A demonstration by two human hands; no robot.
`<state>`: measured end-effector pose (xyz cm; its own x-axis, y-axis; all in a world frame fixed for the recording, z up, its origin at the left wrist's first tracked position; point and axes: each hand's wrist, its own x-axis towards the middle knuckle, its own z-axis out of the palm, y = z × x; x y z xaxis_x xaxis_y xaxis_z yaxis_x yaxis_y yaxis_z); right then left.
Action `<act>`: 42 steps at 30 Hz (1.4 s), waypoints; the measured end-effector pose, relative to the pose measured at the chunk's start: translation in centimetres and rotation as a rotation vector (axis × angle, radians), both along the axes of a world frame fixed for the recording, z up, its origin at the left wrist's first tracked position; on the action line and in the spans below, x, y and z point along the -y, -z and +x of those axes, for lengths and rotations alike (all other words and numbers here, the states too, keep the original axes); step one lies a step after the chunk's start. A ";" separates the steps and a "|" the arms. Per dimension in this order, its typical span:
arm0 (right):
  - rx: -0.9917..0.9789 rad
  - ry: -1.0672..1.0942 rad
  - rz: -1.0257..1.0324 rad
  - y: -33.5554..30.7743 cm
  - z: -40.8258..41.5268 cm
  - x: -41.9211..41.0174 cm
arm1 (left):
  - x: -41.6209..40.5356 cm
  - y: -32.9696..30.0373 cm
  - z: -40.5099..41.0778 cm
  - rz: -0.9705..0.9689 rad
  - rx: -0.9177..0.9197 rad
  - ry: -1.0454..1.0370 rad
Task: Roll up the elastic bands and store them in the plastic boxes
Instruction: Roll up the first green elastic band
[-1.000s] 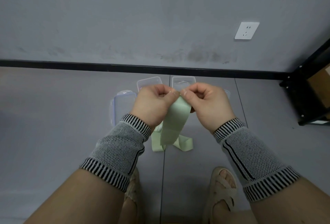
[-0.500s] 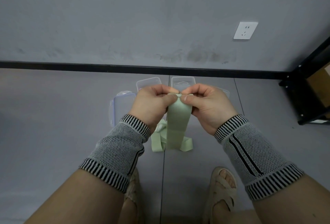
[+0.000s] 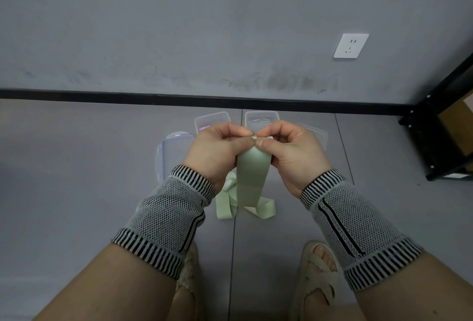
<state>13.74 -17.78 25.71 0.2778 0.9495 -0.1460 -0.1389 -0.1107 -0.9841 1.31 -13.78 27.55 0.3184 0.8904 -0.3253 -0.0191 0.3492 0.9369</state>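
L hand (image 3: 217,150) + R hand (image 3: 291,153) pinch green band (image 3: 253,175) top edge; plastic boxes (image 3: 261,118) just behind, floor (image 3: 76,167) bare at sides.

- Your left hand (image 3: 217,152) sits at 9 o'clock of your right hand (image 3: 294,152), fingertips meeting.
- Both have fingers curled, thumbs pinching.
- Your forearms rise from 7 and 5 o'clock, wrists sleeved.

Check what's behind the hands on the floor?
Clear plastic boxes and a lid lie behind the left hand and right hand, which pinch the green elastic band. The hands cover the boxes' near parts, hiding most contents.
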 end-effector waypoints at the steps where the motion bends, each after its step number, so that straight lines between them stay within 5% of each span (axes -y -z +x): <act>1: -0.006 -0.005 -0.001 0.1 0.0 0.0 | 0.0 0.0 0.0 0.002 -0.001 -0.003; 13: 0.284 0.035 -0.019 0.0 0.1 0.1 | -0.2 0.3 0.1 0.104 -0.102 -0.038; 31: 0.079 0.025 0.051 -0.2 0.3 0.2 | -0.2 -0.5 -0.1 -0.048 0.075 -0.001; 42: 0.106 0.074 0.072 -0.2 0.2 0.2 | -0.3 -0.6 -0.7 -0.016 -0.010 0.023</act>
